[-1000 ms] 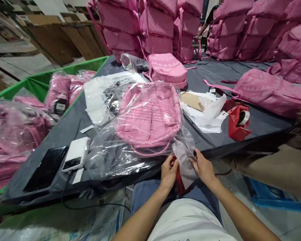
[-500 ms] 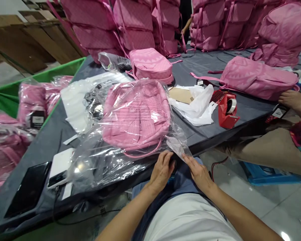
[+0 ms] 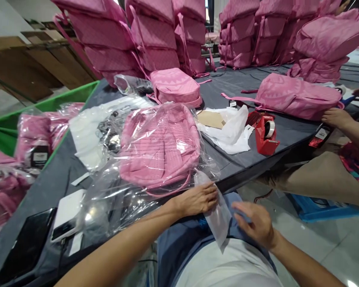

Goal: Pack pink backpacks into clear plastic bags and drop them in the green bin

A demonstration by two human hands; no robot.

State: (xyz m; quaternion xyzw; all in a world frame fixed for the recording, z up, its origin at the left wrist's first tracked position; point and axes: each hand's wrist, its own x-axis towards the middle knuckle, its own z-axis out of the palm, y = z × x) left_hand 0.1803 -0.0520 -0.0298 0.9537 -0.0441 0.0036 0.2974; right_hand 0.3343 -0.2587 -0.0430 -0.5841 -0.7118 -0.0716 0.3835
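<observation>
A pink backpack [image 3: 160,149] in a clear plastic bag [image 3: 107,199] lies in front of me at the table edge. My left hand [image 3: 199,198] reaches across below it, fingers curled on a small translucent white bag [image 3: 218,221] that hangs over the edge toward my lap. Just right of this small bag is my right hand [image 3: 255,223], slightly blurred, with thumb and fingers apart and nothing visible in them. White paper sheets [image 3: 235,133], a piece of brown card [image 3: 211,118] and a red tape dispenser [image 3: 266,135] lie to the right of the backpack.
Stacked pink backpacks [image 3: 155,38] line the table's back. At left are a green-sided bin [image 3: 91,89] of bagged backpacks, a black phone [image 3: 25,243] and a white device [image 3: 67,215] with a cable. At right, a co-worker's hand [image 3: 336,117] touches another pink backpack [image 3: 299,97].
My left hand has moved right onto the small translucent bag, which now hangs lower toward my lap. My right hand has let go of it and moved right and down.
</observation>
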